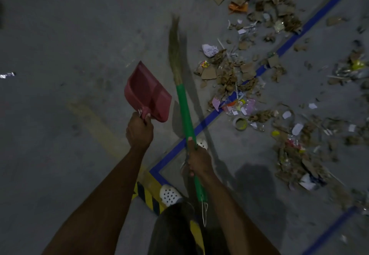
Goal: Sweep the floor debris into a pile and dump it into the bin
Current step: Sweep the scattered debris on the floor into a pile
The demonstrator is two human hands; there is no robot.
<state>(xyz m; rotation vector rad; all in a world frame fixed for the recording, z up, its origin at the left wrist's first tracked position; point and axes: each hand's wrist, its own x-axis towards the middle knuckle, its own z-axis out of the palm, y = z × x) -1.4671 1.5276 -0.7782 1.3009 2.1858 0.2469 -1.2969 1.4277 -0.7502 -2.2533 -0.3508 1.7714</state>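
At the far left edge a small shiny foil scrap [7, 75] lies alone on the grey concrete floor [60, 35], well apart from everything else. Left of centre, the left hand [138, 129] is closed around the handle of a red plastic dustpan [148, 93], held up off the floor with its mouth tilted towards the upper left. Just beside it, the right hand [198, 159] grips the green shaft of a long straw-bristled broom [184, 111], whose blurred bristles reach towards the upper middle of the frame. A strip of blue floor tape [289, 41] runs diagonally to the upper right. The scattered debris of cardboard bits, paper and wrappers [249, 71] fills the right half, spread loosely along and across the tape and not yet piled. No bin is in view.

To sweep well, I judge the bristles should land beyond the outer scatter on the right and draw inward in short, low strokes towards one spot. The dustpan should stay clear until a pile forms, and the lone scrap at the left needs collecting too.
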